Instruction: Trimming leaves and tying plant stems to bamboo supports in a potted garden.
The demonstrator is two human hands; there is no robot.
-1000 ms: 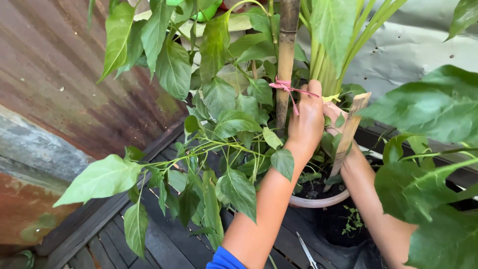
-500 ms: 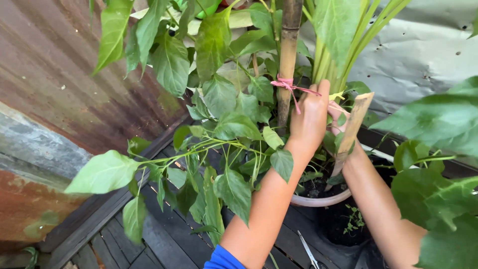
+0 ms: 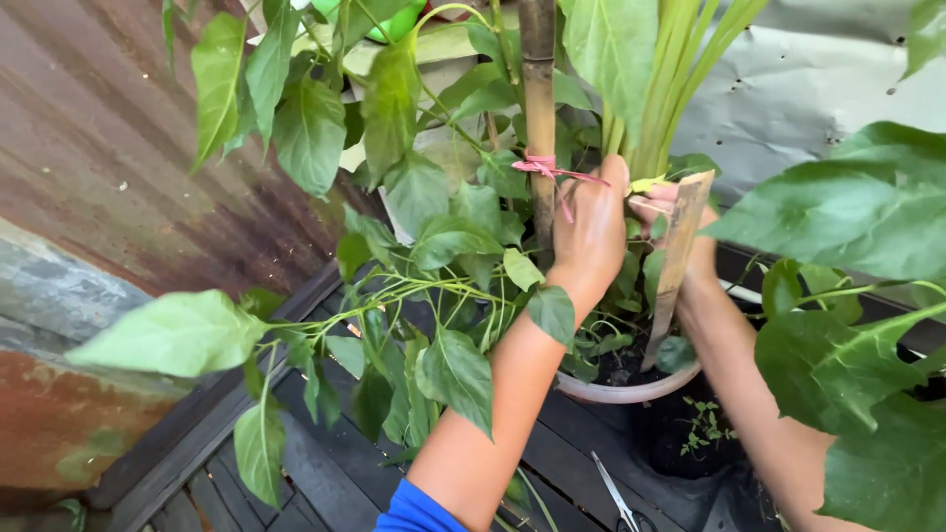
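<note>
String: pink tie (image 3: 548,169) knotted round bamboo stake (image 3: 538,108).
Left hand (image 3: 591,232): fingers pinch its tail; keep tension.
Right hand (image 3: 680,212): mostly hidden, grip unclear.

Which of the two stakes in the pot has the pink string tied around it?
The tall round bamboo pole, left of the left hand, carries the pink string. The short flat wooden stake, near the right hand, has none.

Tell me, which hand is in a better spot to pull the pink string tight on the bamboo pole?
Probably the left hand. Its fingers sit right at the loose end of the pink string tied round the bamboo pole. The right hand is mostly hidden behind the flat wooden stake, farther from the knot.
</note>
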